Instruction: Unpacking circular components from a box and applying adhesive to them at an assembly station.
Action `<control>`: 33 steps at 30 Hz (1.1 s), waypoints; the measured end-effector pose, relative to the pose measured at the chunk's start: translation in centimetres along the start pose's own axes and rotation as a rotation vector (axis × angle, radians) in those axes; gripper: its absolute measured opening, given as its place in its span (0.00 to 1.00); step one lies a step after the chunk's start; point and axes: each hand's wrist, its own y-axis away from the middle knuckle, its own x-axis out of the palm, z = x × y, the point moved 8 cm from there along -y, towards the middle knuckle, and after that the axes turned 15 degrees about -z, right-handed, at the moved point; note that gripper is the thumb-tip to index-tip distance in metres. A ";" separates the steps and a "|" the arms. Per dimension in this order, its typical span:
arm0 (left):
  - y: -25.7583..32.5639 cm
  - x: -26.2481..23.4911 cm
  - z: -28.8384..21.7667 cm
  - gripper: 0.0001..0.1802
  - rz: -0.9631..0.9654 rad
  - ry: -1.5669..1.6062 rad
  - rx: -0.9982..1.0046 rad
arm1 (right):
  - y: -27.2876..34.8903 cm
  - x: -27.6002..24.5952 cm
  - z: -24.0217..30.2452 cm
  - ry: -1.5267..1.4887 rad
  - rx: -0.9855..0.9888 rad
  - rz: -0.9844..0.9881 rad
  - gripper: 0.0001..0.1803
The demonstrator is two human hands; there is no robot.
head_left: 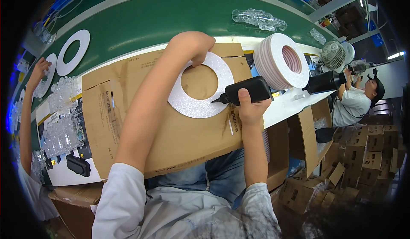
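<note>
- Head view, work surface: flattened brown cardboard sheet (171, 132) laid over the bench edge, with a green conveyor belt (171, 21) running beyond it at 12 o'clock
- White glittery foam ring (200, 85): flat on the cardboard, centre of frame; cardboard shows through its round hole
- Left hand (194, 47): at the ring's 12 o'clock rim, fingers curled together and pressing down on the inner edge, pinning the ring in place
- Right hand (252, 109): at the ring's 3 o'clock side, fingers closed tight round a black glue bottle (247, 90), thumb on top of the body
- Bottle nozzle: pointing to 9 o'clock, its tip touching or just above the ring's outer band at the 4 o'clock edge; which of the two I cannot tell
- Handling note, as a judgement: keep the ring firmly pinned, the nozzle low and the squeeze even, so the bead stays on the band and off the cardboard
- Stack of white rings (282, 62): on edge at 2 o'clock from the flat ring, well apart from it
- Clear plastic parts (62, 119): heaped at 9 o'clock beside the cardboard; more on the belt (258, 19)
- Co-worker's hand (38, 70): far left, on another white ring (45, 81)
- Second person (356, 100): seated at 3 o'clock, near a small fan (334, 54) and stacked cartons (371, 153)
</note>
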 end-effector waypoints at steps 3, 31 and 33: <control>0.1 -0.2 -0.2 0.32 0.011 0.002 0.009 | -0.1 0.3 0.2 0.007 0.000 0.017 0.15; -0.3 0.1 0.3 0.31 -0.004 0.032 0.022 | -0.4 -1.5 0.1 -0.040 -0.016 -0.065 0.12; -0.3 0.1 0.4 0.31 -0.003 0.052 0.016 | -0.4 -1.5 0.1 -0.028 0.002 -0.082 0.12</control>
